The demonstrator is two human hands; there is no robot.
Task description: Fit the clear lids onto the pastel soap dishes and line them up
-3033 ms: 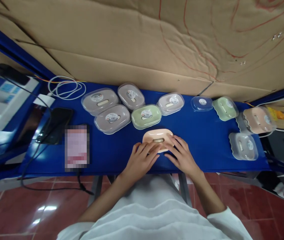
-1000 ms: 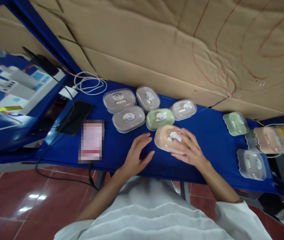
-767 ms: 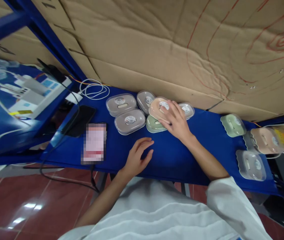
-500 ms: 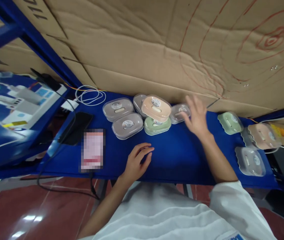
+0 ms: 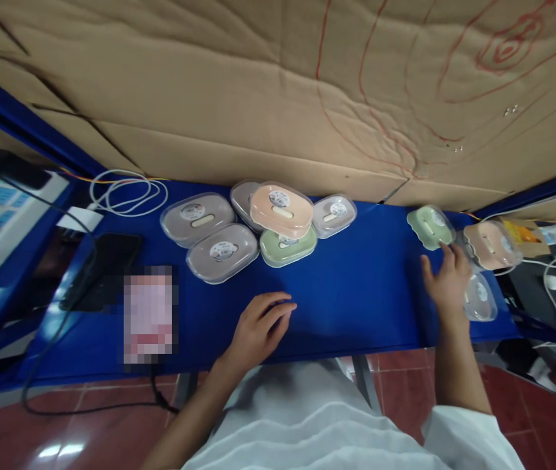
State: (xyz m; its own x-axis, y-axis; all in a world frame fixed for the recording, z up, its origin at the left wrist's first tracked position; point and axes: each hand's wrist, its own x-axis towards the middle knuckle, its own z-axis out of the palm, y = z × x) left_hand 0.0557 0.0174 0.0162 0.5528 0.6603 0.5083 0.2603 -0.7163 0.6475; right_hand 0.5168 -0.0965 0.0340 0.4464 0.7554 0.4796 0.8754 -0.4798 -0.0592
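Observation:
My right hand [image 5: 447, 277] reaches over the right part of the table, fingers apart and nothing in it. Its fingertips are at the near edge of a green wavy-edged plastic box [image 5: 429, 228]; I cannot tell whether they touch. Beside it lie a peach wavy-edged box [image 5: 490, 245] and a clear-grey one [image 5: 481, 297], partly behind the hand. Loosely curled above the blue cloth, my left hand [image 5: 261, 329] holds nothing, thumb apart from fingers. Beyond it sit clear-lidded oval boxes: a peach one [image 5: 282, 209] leaning on a green one [image 5: 290, 247], and several grey ones [image 5: 222, 253].
A pixelated phone-like screen [image 5: 149, 316] lies at left, near a black phone [image 5: 106, 267] and a coiled white cable [image 5: 128, 192]. A cardboard wall [image 5: 238, 98] rises behind the blue table [image 5: 356, 294]. More cables and a dark device [image 5: 535, 287] stand at far right.
My right hand has moved from the grey box at the middle to the green wavy-edged box on the right. The view has turned rightward. My left hand stays nearly in place.

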